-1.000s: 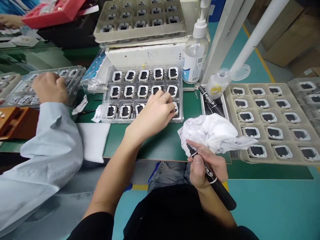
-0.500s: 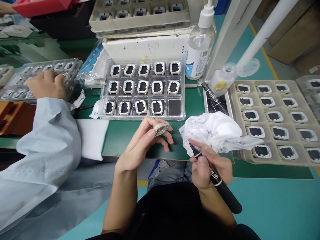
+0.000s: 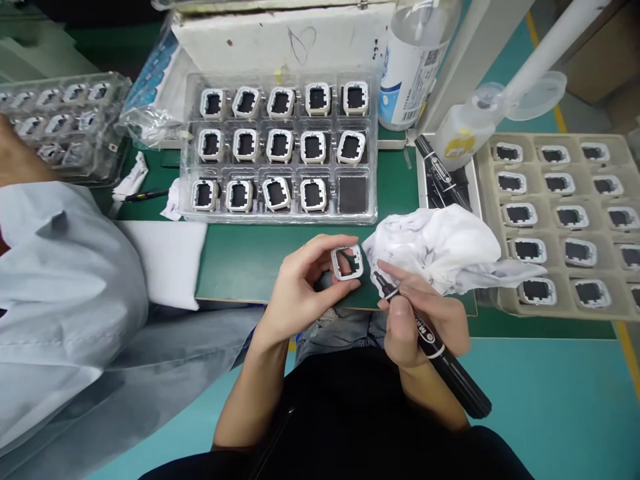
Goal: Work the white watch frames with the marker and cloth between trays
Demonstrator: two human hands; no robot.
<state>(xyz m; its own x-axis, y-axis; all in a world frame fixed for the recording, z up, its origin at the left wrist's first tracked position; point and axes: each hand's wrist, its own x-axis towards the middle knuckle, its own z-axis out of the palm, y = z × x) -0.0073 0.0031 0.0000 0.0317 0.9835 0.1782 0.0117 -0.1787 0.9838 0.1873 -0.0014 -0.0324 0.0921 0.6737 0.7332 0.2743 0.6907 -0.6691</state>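
Observation:
Between the thumb and fingers of my left hand (image 3: 305, 287) is a small white square frame with rounded corners, a watch case by its look (image 3: 334, 265); its open middle faces up toward me. My right hand (image 3: 425, 317) grips a black marker pen (image 3: 457, 380), its dark tip uncapped and pointing up and left near the case, a small gap apart. Just beyond my right hand lies a crumpled white cloth (image 3: 435, 243). Behind my left hand, a clear plastic tray (image 3: 280, 217) holds rows of similar white cases, with one pocket at the front right bare.
At right stands a beige tray (image 3: 500, 307) of more cases. A pump bottle (image 3: 413, 73), a smaller bottle (image 3: 457, 137) and a box of markers (image 3: 443, 177) stand behind the cloth. On the left are a co-worker's sleeve (image 3: 65, 267), a white pad (image 3: 165, 260) and another clear tray (image 3: 100, 157).
My left hand has moved right, closer to the marker, and turned the case from edge-on to face-up. The view has shifted downward and nearer. My right hand keeps its hold on the marker.

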